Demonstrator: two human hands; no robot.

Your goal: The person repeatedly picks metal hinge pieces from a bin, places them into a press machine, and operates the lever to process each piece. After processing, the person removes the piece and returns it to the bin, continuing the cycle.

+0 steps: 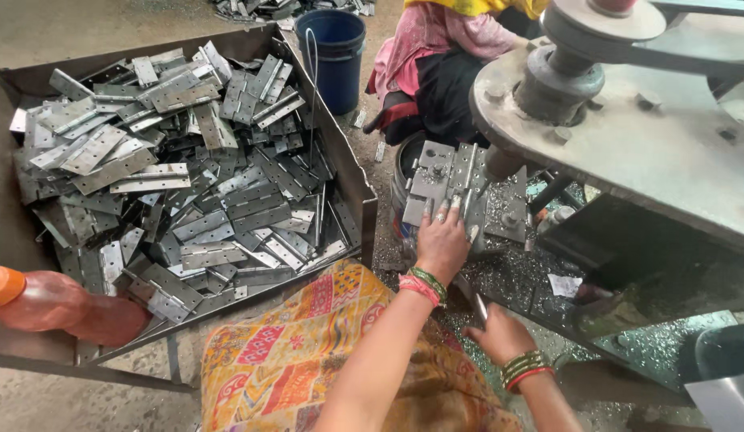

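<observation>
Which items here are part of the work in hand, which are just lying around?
In use:
- left hand on the grey metal hinge plate under the press ram
- right hand holding a thin metal piece
- grey metal tray heaped with hinges

Lying about:
- blue plastic bucket
- orange-capped brown bottle
- seated co-worker

Big rusty metal tray (352, 180) on a frame stand, heaped with grey steel hinges (188, 176); an orange-capped bottle (60, 304) lies on its near left corner. Concrete floor (68, 24) carries a blue bucket (333, 56) just beyond the tray's far right corner. Press bed surface (540, 280) on the right is strewn with metal chips, with a hinge jig (448, 188) sitting on it.
</observation>
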